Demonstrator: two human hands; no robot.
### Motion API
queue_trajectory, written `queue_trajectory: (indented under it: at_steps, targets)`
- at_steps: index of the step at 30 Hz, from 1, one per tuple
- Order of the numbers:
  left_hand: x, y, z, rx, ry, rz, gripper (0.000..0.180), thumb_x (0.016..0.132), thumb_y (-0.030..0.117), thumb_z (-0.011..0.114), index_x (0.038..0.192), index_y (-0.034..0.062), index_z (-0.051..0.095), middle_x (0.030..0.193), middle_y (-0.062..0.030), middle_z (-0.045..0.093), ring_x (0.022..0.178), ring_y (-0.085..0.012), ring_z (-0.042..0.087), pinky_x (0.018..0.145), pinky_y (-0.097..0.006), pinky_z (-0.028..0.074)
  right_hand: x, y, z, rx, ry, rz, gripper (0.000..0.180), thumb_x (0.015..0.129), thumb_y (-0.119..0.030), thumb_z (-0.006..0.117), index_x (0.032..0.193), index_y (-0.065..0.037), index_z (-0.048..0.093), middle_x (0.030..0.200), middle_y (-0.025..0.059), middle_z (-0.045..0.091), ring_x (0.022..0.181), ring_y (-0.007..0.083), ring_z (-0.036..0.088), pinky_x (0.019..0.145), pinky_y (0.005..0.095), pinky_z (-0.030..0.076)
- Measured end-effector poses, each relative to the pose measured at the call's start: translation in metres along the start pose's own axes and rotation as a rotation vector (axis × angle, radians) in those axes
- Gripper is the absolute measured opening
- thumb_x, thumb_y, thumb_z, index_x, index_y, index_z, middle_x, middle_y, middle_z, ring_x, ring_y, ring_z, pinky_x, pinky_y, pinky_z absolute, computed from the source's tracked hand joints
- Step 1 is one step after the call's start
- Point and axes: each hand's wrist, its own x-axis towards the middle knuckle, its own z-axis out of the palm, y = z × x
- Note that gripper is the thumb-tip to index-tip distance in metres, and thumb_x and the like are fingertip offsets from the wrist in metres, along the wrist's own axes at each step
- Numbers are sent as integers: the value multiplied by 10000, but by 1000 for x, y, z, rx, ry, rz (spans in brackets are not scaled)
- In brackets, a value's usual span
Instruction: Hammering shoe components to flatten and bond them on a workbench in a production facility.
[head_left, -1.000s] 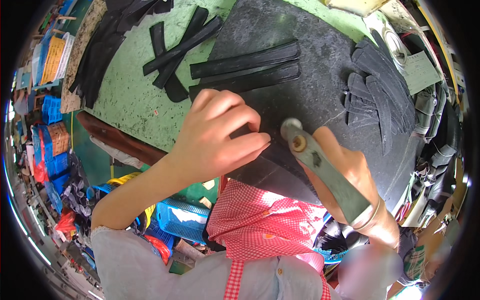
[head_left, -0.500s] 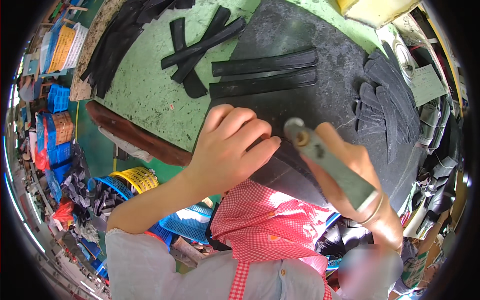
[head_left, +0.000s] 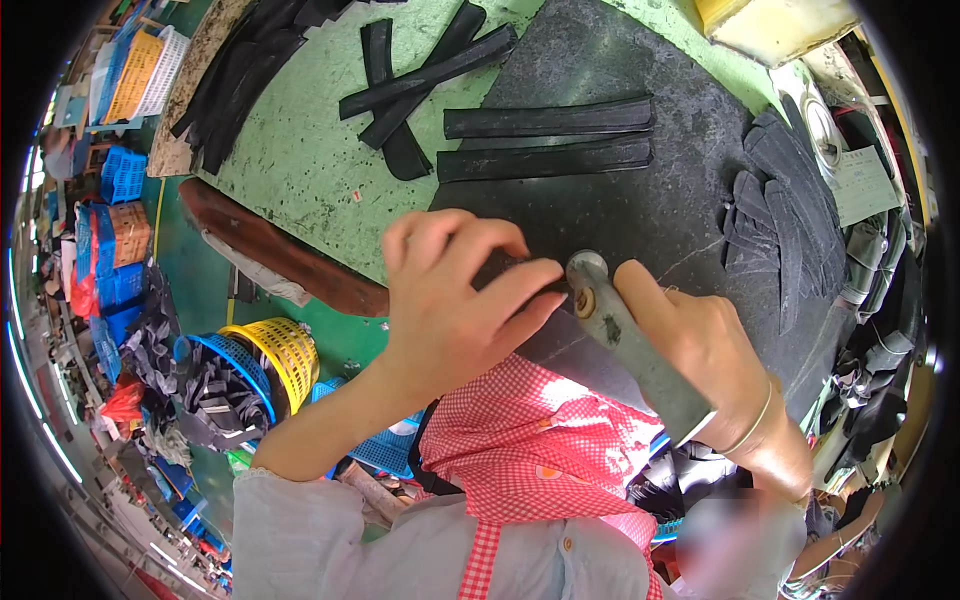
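My right hand [head_left: 705, 345] is wrapped round a hammer [head_left: 640, 355] with a grey metal head, round at one end and flat and wedge-like at the other. The round end hangs just beside my left fingertips, over a dark slab [head_left: 690, 210]. My left hand [head_left: 445, 290] has its fingers bent and pressed down on a black strip [head_left: 496, 267], mostly hidden beneath them. Beyond my hands lie two flat black strips, one farther [head_left: 545, 119] and one nearer [head_left: 545, 159], side by side on the slab.
Crossed black strips [head_left: 425, 80] lie on the green tabletop [head_left: 310, 150], with a black pile [head_left: 245, 75] at its far left. More dark strips [head_left: 785, 225] are heaped right of the slab. A yellow basket [head_left: 285, 350] and blue basket [head_left: 235, 365] stand lower left.
The hammer's round end has come a little lower and nearer my body. My left fingers have shifted and spread slightly. The whole view has moved a little, so the tabletop things appear farther right.
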Motion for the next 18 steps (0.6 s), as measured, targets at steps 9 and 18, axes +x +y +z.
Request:
queue_trajectory:
  at_steps: [9,18]
  targets:
    - [-23,2,11,-50,84,-26,266,672,162,890,907,230,784,1076,58,667,1039,-251,554,935,-461,371,2,5,-2,52,81,-64,283,930,-130,671,1142,-29,514,784,211,665,735,438,700,615,523,545]
    - [-33,27,-1,-29,-37,2,321,765,194,832,1082,203,780,1031,25,601,986,-229,544,897,-468,392,-4,-7,9,-100,48,-48,178,973,-124,639,1082,-34,529,703,163,667,648,383,705,551,482,546]
